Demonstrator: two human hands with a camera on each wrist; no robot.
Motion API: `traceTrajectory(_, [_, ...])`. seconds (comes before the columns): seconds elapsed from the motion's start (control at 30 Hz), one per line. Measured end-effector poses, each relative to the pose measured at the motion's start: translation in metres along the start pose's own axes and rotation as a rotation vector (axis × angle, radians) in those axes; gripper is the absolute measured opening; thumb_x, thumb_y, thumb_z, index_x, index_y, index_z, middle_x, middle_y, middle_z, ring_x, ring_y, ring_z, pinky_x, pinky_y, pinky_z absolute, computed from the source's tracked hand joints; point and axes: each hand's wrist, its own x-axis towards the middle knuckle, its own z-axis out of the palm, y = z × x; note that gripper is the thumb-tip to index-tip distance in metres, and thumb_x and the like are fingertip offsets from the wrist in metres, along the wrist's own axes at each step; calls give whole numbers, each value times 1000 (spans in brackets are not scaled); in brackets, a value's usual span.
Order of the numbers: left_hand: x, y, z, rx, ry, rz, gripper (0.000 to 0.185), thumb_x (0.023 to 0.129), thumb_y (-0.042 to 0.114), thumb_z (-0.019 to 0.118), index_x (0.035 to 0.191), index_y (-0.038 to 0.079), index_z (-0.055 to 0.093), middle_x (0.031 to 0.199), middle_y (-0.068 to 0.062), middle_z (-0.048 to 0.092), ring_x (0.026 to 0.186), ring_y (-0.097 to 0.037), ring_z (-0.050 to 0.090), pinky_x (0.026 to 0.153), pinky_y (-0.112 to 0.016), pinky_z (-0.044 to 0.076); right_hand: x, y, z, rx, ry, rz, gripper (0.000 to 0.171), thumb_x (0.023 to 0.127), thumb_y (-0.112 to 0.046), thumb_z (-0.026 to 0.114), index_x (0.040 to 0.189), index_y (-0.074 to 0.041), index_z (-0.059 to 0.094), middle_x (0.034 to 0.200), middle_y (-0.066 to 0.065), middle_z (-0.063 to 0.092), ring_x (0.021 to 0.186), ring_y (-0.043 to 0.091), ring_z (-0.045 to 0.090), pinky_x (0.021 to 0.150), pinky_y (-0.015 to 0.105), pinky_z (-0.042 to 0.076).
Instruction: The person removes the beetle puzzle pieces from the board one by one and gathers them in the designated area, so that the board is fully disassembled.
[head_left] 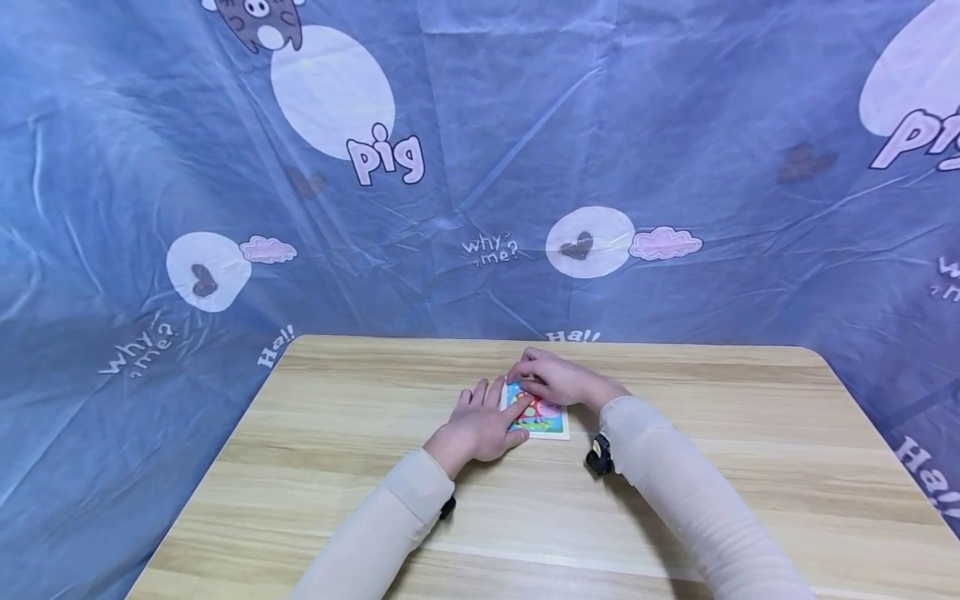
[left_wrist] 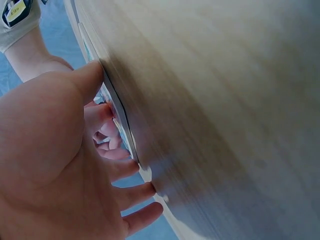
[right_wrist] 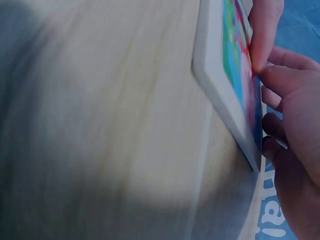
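A small flat picture board (head_left: 553,423) with a pale border and a bright printed scene lies on the table, near its far edge. My left hand (head_left: 482,423) rests at the board's left side, fingers spread and fairly straight. Its index finger lies across the picture, and its thumb touches the near edge, as the left wrist view shows. From the far right my right hand (head_left: 558,379) reaches over the board with bent fingers. In the right wrist view its thumb (right_wrist: 282,80) meets the left index fingertip on the picture; whether it pinches anything there is hidden.
The light wooden table (head_left: 337,417) extends around the board on all sides. A blue printed cloth (head_left: 487,167) hangs behind its far edge and on both sides. A dark wrist-worn device (head_left: 599,456) sits at the right cuff.
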Motion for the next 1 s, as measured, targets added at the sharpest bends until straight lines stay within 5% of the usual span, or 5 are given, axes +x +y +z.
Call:
traceTrajectory(0.23, [0,-2,-1,-6,-2,-4,60,96,62,31,150,46,10,161,-9,2,146,-36,8,112,-54,15,-1,-1,-3,-55,12,-58,28,93,-7,59,118,-18,65,102,4,55,91,14,51,87,36,45])
traceTrajectory(0.43, [1,-2,-2,-1,1,9,61,96,62,31,151,44,11,161,-10,4,145,-37,9,111,-55,15,0,2,-1,-37,-12,-17,26,95,-9,56,118,-20,63,104,3,54,91,13,50,87,36,44])
traceTrajectory(0.67, [3,-2,-2,12,1,4,61,96,62,30,151,44,11,161,-10,3,145,-37,9,111,-54,16,4,8,2,69,-20,67,21,97,-12,54,114,-21,61,106,0,53,96,13,49,90,36,42])
traceTrajectory(1.0, [5,-5,-2,11,1,8,61,96,62,30,151,44,12,161,-10,4,145,-36,9,111,-54,16,8,8,1,186,20,56,17,95,-7,55,111,-10,61,108,4,62,101,16,56,91,38,45])
